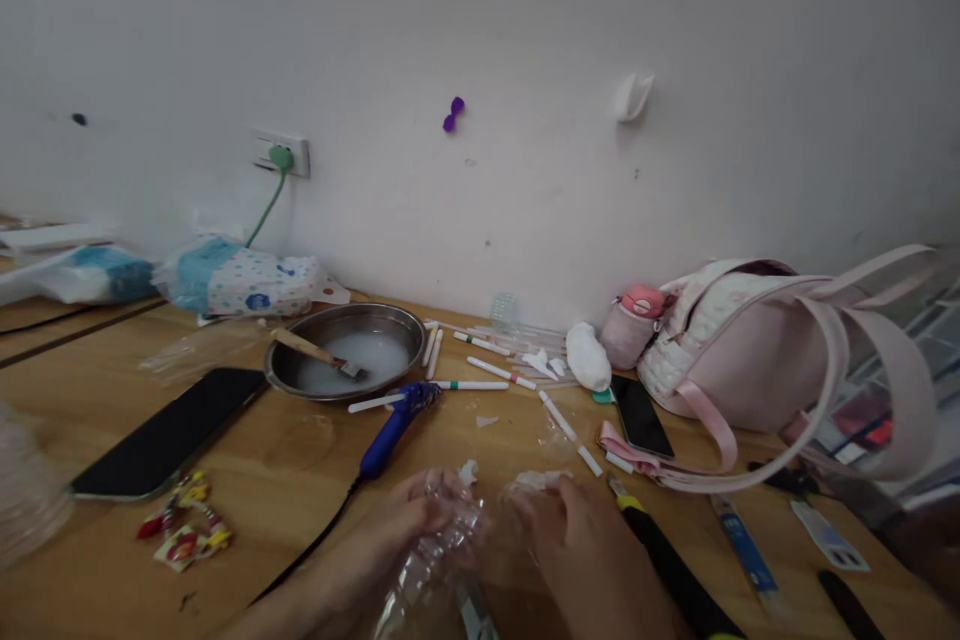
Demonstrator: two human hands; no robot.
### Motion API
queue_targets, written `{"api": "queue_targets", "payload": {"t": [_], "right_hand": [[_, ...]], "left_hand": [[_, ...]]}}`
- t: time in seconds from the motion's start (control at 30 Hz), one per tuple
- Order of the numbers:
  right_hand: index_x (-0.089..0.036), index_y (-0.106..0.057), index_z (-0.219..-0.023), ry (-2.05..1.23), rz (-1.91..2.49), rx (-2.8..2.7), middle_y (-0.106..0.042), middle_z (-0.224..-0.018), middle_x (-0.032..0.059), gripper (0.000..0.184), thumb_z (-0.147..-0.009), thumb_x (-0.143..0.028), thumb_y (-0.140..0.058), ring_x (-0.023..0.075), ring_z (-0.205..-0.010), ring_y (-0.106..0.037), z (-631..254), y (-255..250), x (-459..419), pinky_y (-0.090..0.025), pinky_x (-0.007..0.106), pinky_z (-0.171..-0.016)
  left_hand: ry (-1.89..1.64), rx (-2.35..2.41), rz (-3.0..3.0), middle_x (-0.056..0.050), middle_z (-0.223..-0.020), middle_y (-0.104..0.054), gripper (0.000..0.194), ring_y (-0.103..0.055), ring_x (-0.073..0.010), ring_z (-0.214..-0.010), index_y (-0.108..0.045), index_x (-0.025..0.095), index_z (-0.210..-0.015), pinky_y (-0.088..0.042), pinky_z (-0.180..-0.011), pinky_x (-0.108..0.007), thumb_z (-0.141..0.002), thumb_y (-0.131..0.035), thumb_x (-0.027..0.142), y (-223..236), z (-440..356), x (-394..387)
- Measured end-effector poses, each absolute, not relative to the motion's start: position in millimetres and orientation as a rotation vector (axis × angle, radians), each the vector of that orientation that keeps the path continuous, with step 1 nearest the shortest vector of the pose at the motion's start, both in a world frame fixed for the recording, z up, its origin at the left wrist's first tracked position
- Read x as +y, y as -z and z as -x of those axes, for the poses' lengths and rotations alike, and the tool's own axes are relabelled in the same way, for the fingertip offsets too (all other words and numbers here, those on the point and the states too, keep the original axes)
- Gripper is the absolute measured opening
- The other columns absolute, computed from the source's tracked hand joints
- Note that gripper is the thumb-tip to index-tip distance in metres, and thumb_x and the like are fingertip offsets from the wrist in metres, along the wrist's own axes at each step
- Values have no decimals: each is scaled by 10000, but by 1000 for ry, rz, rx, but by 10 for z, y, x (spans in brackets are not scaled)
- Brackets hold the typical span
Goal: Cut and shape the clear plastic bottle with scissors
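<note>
Low in the view, my left hand (pixel 409 520) and my right hand (pixel 581 545) both close on a crumpled clear plastic bottle (pixel 442 560) that lies between them on the wooden table (pixel 300 480). My fingers curl round the plastic. A blue-handled tool (pixel 394 430) with a black cord lies just beyond my left hand. A yellow and black tool (pixel 660 550) rests right of my right hand.
A metal bowl (pixel 349 350) with cloudy liquid and a brush stands further back. Several white pens (pixel 495 370) lie scattered near it. A black phone (pixel 169 430) lies left, a second phone (pixel 641 415) beside a pink bag (pixel 757 350). Sweet wrappers (pixel 184 520) lie at front left.
</note>
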State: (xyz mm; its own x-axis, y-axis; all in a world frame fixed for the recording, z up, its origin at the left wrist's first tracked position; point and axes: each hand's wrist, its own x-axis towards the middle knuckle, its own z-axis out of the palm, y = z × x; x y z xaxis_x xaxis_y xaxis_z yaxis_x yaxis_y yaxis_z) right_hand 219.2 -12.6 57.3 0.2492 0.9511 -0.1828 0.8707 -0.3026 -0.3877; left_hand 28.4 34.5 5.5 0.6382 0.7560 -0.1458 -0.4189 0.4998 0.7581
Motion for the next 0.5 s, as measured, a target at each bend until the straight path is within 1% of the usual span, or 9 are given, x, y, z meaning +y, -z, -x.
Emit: {"api": "queue_targets", "payload": {"t": [0.07,0.13,0.2,0.23,0.27,0.3,0.4,0.43,0.5], "right_hand": [[-53,-576,-1141,-579,2237,-1832,-564,-1212,270,507,-835,-455,-538,421,-1160,-468,-2171,-531,58,-336,501,-932],[-60,-605,-1062,-633,2179,-1879,-616,-1108,274,418,-793,-376,-551,438,-1062,-534,-2164,-453,136,-366,499,-840],[-134,-629,-881,-693,2164,-1843,-675,-920,212,236,-760,-306,-521,396,-872,-614,-2190,-366,146,-384,455,-703],[-166,-614,-803,-726,2155,-1806,-681,-846,175,174,-745,-296,-515,361,-796,-625,-2214,-324,140,-377,425,-655],[-184,-598,-776,-758,2134,-1760,-681,-817,145,145,-731,-300,-523,330,-768,-625,-2243,-285,132,-375,404,-643],[-190,-592,-804,-791,2105,-1710,-682,-834,128,154,-718,-306,-539,308,-783,-624,-2273,-247,126,-384,392,-660],[-181,-554,-949,-889,1986,-1544,-669,-949,118,306,-717,-380,-565,266,-888,-618,-2341,-135,119,-417,364,-759],[-182,-537,-961,-915,1943,-1497,-664,-964,114,333,-716,-406,-567,257,-908,-617,-2352,-98,119,-421,352,-777],[-194,-528,-923,-962,1873,-1412,-659,-952,99,331,-702,-434,-586,253,-911,-616,-2360,-36,123,-422,345,-786]], "left_hand": [[-722,543,-734,-40,-747,-701,300,-611,-150,-630,-673,143,-804,-457,-615,-248,-658,-800,372,-70,-300,327],[-686,535,-696,-39,-754,-701,344,-609,-146,-614,-685,144,-797,-463,-615,-256,-659,-796,440,-98,-307,309],[-653,526,-635,-42,-787,-711,424,-630,-156,-650,-706,148,-825,-478,-662,-272,-651,-776,528,-124,-303,298],[-642,537,-600,-43,-798,-718,460,-646,-168,-687,-715,150,-850,-483,-695,-278,-639,-772,555,-130,-298,296],[-632,551,-571,-47,-808,-726,493,-659,-181,-725,-720,151,-873,-483,-724,-282,-621,-776,570,-130,-293,297],[-629,569,-549,-53,-819,-733,518,-667,-191,-754,-723,148,-884,-480,-745,-285,-604,-782,580,-123,-289,301],[-633,612,-509,-70,-852,-742,559,-665,-202,-780,-726,142,-882,-474,-764,-295,-567,-793,599,-72,-281,321],[-633,621,-504,-72,-856,-741,561,-661,-200,-776,-726,141,-882,-472,-764,-296,-566,-793,600,-49,-281,328],[-638,624,-516,-68,-842,-735,540,-649,-195,-785,-728,141,-896,-465,-775,-293,-601,-778,591,-5,-286,341]]}}
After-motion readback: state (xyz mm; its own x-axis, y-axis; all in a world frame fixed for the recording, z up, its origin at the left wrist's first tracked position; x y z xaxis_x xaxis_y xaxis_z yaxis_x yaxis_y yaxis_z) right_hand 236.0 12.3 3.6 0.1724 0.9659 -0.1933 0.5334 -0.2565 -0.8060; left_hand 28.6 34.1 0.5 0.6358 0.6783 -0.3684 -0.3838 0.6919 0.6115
